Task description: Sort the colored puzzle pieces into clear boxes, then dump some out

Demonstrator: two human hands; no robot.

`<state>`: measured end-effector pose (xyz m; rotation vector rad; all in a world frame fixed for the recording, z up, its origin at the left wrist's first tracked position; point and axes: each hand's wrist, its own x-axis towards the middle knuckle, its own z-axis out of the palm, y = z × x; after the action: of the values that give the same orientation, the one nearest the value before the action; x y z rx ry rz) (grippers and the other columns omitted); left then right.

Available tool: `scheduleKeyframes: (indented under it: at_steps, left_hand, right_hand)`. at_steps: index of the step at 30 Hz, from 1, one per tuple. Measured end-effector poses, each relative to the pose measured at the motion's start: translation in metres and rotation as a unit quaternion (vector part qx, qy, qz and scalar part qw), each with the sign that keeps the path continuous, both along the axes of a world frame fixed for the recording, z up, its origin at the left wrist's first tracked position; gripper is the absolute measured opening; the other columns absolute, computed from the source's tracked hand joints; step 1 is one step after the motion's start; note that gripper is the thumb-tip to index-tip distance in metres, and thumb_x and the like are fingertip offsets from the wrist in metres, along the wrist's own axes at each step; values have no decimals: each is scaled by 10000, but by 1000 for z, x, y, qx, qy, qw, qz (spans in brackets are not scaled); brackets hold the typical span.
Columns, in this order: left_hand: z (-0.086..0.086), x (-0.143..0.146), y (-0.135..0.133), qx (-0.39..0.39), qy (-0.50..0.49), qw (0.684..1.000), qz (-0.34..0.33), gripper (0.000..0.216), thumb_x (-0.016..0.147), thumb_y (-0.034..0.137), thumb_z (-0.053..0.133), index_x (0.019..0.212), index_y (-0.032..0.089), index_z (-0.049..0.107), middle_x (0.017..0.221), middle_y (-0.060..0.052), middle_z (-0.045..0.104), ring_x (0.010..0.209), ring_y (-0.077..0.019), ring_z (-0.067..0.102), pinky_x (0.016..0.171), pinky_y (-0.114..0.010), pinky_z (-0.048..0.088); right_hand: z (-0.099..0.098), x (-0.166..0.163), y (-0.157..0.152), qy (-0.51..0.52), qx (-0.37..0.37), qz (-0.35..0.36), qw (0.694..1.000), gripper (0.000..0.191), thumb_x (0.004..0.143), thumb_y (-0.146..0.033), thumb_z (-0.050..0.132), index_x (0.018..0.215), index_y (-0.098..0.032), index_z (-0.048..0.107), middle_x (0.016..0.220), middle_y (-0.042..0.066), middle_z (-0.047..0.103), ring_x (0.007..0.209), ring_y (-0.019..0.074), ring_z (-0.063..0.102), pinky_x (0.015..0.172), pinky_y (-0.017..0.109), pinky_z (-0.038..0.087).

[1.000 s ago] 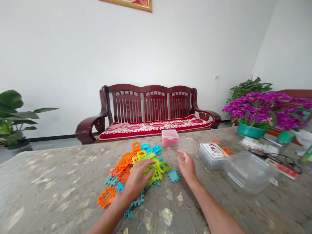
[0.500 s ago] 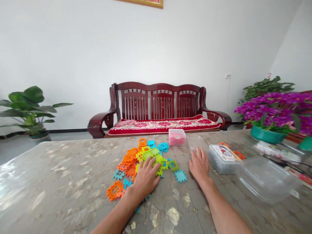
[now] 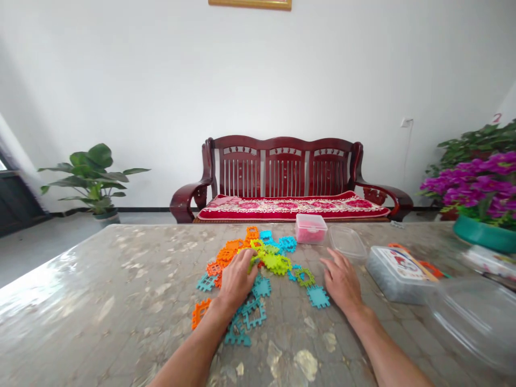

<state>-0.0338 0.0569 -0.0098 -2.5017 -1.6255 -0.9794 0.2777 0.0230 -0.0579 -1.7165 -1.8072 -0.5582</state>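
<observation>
1. Interlocking plastic tiles (image 3: 258,269) heaped mid-table (image 3: 100,301), orange, green and teal; judged light, stiff, toothed at the edges (likely to snag on neighbours)
2. Left hand (image 3: 236,280) on the heap, fingers curled around a green tile (image 3: 255,262)
3. Right hand (image 3: 342,279) flat on the table beside a teal tile (image 3: 318,296), fingers spread, holding nothing
4. Best taken by a frame edge, pinched
5. Printed label on the lidded clear box (image 3: 397,273): illegible
</observation>
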Motion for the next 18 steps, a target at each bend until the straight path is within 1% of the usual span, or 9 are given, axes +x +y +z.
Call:
scheduleKeyframes:
  at_steps: [4,7,9,11,13,14,16,18]
  left_hand:
    - [9,-17,12,-23,-61,990,122,259,893,259,515,1151,252,531,1179,-48,666,1030,-215,660,800,-275,490]
    - [15,-35,22,-55,-80,970,224,334,906,317,499,1228,231,502,1137,-86,690,1011,-261,675,774,-313,496]
    - [18,-49,27,-86,-85,956,268,402,914,332,470,1301,220,459,1128,-109,696,1012,-290,677,768,-346,501]
    - [18,-62,30,-125,-82,944,294,455,914,328,449,1356,220,425,1149,-121,690,1017,-306,677,776,-375,507]
    - [17,-71,31,-138,-67,936,316,501,906,327,446,1392,210,406,1236,-141,646,1045,-314,664,801,-399,511]
    - [17,-74,32,-126,-56,935,327,517,902,324,448,1401,200,406,1286,-150,612,1074,-317,649,825,-409,509]
    - [18,-74,34,-73,-30,938,338,526,893,312,459,1401,179,424,1363,-154,551,1159,-319,596,905,-426,489]
    - [21,-67,39,-19,-5,949,314,500,887,277,467,1377,177,465,1388,-135,535,1238,-303,533,1002,-424,439]
  right_hand:
    - [-3,0,1,3,-2,14,1000,359,804,-65,456,1031,-163,716,1313,138,580,1260,279,474,1056,462,408]
    - [-5,0,2,12,-5,15,1000,353,802,-66,455,1016,-164,718,1297,139,591,1233,272,499,1041,451,423]
    - [-6,1,3,15,-7,14,1000,347,804,-69,455,1002,-168,721,1286,134,599,1221,272,511,1025,448,437]
    - [-6,1,4,12,-8,12,1000,342,808,-75,452,992,-171,723,1278,131,606,1207,273,522,1010,448,449]
    - [-7,2,5,7,-7,11,1000,339,815,-81,448,991,-170,723,1270,130,611,1191,274,533,1003,447,455]
    - [-8,2,6,7,-6,10,1000,337,819,-85,446,992,-170,722,1267,128,613,1186,273,538,1002,445,456]
    - [-8,1,7,12,-2,10,1000,329,829,-101,445,993,-175,720,1265,120,615,1182,271,542,1002,441,457]
    - [-8,-2,7,24,1,18,1000,306,848,-136,452,992,-186,718,1260,110,619,1179,267,547,1007,439,453]
